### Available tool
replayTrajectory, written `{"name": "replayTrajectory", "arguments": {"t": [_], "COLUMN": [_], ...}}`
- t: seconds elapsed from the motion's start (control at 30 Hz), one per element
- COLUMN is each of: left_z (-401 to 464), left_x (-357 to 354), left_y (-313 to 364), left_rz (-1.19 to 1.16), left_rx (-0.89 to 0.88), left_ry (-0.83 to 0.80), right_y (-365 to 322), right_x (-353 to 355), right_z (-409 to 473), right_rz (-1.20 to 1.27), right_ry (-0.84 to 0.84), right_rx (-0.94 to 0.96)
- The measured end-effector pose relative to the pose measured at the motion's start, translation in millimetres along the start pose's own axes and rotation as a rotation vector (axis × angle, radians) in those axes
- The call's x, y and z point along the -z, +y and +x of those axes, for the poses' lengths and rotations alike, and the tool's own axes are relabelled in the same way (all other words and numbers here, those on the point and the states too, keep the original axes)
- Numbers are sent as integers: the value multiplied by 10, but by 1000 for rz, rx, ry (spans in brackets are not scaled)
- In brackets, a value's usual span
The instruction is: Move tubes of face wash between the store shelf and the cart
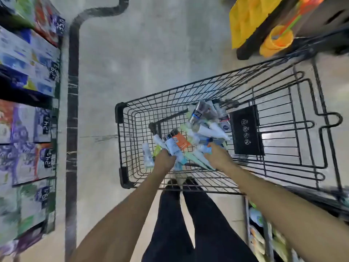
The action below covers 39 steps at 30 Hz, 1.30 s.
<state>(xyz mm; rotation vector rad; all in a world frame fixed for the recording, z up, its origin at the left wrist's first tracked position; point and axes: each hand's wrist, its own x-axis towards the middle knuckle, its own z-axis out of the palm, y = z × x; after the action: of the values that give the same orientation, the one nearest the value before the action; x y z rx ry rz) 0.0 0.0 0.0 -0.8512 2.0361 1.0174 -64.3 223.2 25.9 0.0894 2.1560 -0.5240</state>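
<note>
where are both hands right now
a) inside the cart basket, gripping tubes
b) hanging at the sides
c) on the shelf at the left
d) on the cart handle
a: the left hand and right hand both reach into the cart, each gripping tubes from the pile.

- One black wire cart (279, 103), filling the frame from centre out to 3 o'clock.
- Two hands inside it: left hand (164, 161) and right hand (219, 156), both just past centre toward 6 o'clock.
- Face wash tubes (200, 127) piled in the basket: at least a dozen; blur prevents an exact count.
- Five price tags (49, 72) readable along the shelf edge at 9 o'clock.
</note>
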Motion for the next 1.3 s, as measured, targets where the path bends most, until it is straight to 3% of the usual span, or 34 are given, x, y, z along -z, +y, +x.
{"name": "replayTrajectory", "arguments": {"t": [0.3,0.7,0.93,1.3], "left_z": [985,1442,1468,769], "left_x": [-334,-674,-688,-58], "left_y": [-127,-266,-297,-75], "left_rz": [-181,-172,-111,-659], "left_rx": [199,236,214,287], "left_ry": [65,208,231,68], "right_y": [73,348,439,276], "right_x": [31,-166,-100,218], "right_z": [1267,1773,1738,980], "right_rz": [-259,-239,-235,517], "right_ry": [234,242,237,63], "right_rx": [42,-17,50,-10]}}
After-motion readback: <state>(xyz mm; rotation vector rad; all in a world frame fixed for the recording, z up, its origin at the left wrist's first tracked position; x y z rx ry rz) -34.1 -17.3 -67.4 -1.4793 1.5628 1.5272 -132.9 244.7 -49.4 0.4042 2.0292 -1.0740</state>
